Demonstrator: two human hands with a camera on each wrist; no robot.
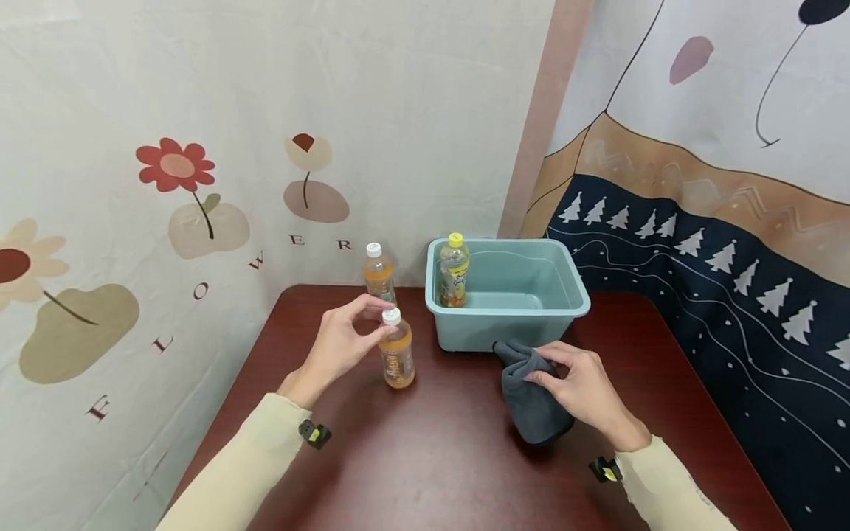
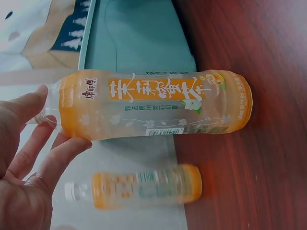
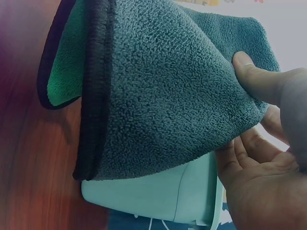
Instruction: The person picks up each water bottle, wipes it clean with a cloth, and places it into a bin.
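Observation:
My left hand [image 1: 341,341] pinches a clear plastic bottle [image 1: 398,361] with an orange label at its white cap and neck. In the left wrist view the printed label of this bottle [image 2: 158,103] faces the camera, with fingers and thumb around the neck. A similar orange-labelled bottle [image 1: 378,274] stands just behind it on the table. My right hand [image 1: 584,380] grips a dark grey cloth [image 1: 534,402] near its upper part, thumb on one side, and the rest hangs down in folds. In the right wrist view the cloth [image 3: 163,91] shows a fuzzy surface and a black hemmed edge.
A light blue-green plastic bin [image 1: 498,328] stands at the back of the dark red table [image 1: 425,457]. Inside its left end is a yellow-capped bottle [image 1: 454,274]. Printed fabric [image 1: 398,110] hangs behind the table and along its sides.

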